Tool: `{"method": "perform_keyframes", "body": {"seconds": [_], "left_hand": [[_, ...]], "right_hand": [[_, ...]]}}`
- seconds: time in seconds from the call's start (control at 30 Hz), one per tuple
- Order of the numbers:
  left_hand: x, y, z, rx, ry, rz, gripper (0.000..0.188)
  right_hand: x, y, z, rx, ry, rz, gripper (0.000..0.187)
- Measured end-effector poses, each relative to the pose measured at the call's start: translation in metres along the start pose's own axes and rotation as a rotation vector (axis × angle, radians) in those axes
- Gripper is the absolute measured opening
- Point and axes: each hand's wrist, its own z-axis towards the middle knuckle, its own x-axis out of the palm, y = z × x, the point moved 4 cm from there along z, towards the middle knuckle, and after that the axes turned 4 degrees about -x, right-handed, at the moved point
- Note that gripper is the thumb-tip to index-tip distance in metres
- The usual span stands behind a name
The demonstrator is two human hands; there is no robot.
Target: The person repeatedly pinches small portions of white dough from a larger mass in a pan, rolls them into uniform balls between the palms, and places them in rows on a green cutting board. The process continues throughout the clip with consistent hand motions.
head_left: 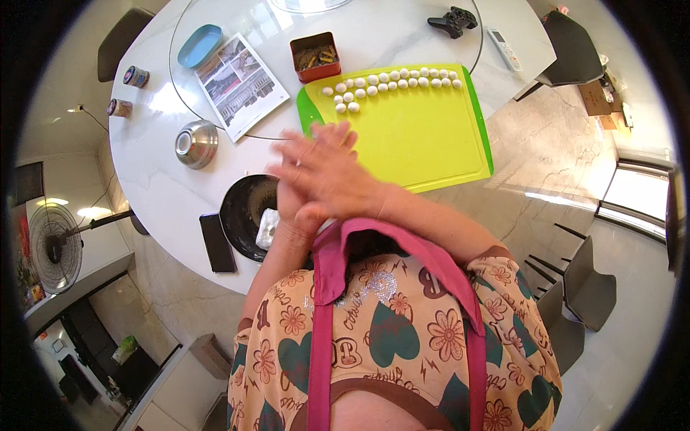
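My right hand lies across my left hand, palm to palm, with the fingers of both stretched out and slightly blurred. Anything between the palms is hidden. Just beyond them, a yellow cutting board with green ends carries rows of small white dough-like balls along its far side. Below my left wrist sits a round black pan, partly covered by my forearm. A white lump rests in it.
A dark phone lies left of the pan. Around the white table stand an upturned metal bowl, printed sheet, blue dish, red tin, two jars, game controller and remote.
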Motion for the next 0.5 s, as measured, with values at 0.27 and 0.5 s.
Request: {"method": "perform_keyframes", "body": {"seconds": [0.27, 0.5], "left_hand": [[0.021, -0.004, 0.002, 0.015, 0.019, 0.010, 0.080], [0.010, 0.005, -0.004, -0.072, 0.037, -0.223, 0.083]], "right_hand": [[0.018, -0.028, 0.018, 0.031, -0.061, -0.253, 0.063], [0.011, 0.003, 0.041, -0.123, 0.034, 0.002, 0.065]]}}
